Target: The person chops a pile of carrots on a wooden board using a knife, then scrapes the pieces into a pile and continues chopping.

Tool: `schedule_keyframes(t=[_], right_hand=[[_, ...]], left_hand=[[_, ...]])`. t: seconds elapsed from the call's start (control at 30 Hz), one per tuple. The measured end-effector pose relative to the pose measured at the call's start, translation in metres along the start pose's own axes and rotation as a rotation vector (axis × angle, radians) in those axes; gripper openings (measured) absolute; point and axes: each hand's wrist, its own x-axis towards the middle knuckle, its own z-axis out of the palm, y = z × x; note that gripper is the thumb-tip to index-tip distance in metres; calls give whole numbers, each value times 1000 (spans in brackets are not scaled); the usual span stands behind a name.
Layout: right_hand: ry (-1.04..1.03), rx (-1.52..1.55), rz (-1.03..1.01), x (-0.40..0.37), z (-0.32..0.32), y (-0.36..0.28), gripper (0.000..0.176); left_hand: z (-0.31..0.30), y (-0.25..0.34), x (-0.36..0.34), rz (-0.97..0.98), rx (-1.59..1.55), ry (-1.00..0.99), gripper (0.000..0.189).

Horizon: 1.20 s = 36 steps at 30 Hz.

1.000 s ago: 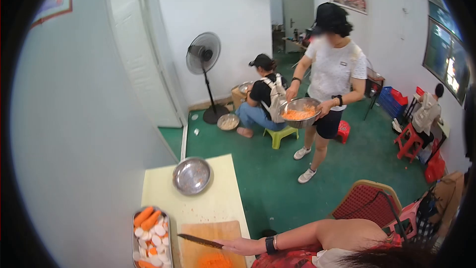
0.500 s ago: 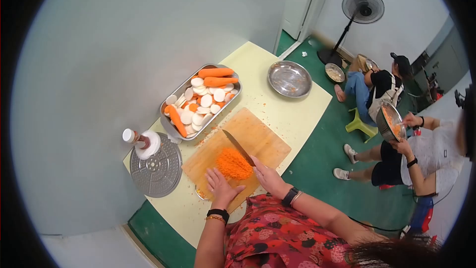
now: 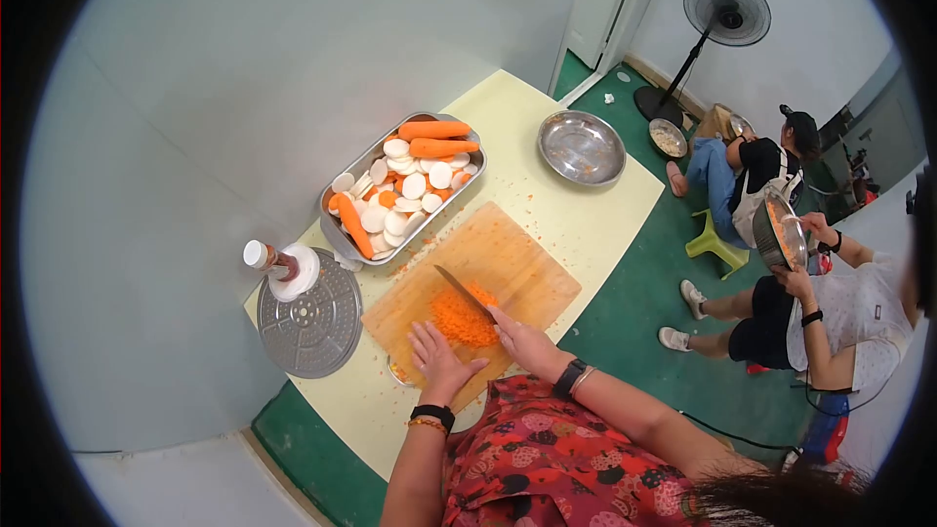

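Observation:
My right hand grips the handle of a knife whose blade lies across a heap of finely chopped carrot on a wooden cutting board. My left hand rests flat on the board's near edge, fingers spread, touching the heap's near side. Just beyond the board stands a metal tray filled with white round slices and whole carrots.
An empty steel bowl sits at the table's far end. A perforated steamer plate and a small bottle lie at the left. A person standing at the right holds a bowl; another sits by a fan.
The view swung from the room down onto the table. My left hand came onto the board beside the carrot heap, and the knife now lies over the heap.

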Motion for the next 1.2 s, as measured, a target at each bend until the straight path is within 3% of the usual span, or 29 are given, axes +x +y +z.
schedule_keyframes(t=[0.1, 0.2, 0.4, 0.5, 0.6, 0.8, 1.1, 1.2], right_hand=[[70, -76, -93, -1, 5, 1, 51], [-77, -150, 12, 0, -2, -8, 51], [119, -62, -187, -2, 9, -2, 52], [-13, -128, -53, 2, 7, -1, 53], [79, -129, -138, 2, 12, 2, 56], [-28, -139, -71, 2, 6, 0, 53], [-4, -196, -127, 5, 13, 6, 58], [54, -107, -242, 0, 11, 4, 57]], left_hand=[[1, 2, -1, 7, -9, 7, 144], [-3, 3, 0, -2, 0, 8, 144], [0, 4, -1, -6, -6, 5, 143], [-3, 6, 0, -9, 15, 7, 143], [-3, 5, -1, -21, 23, -2, 143], [-5, 7, -1, -14, 18, -1, 143], [-9, 10, -2, -35, 19, -10, 143], [-5, 8, -2, -20, 8, -3, 142]])
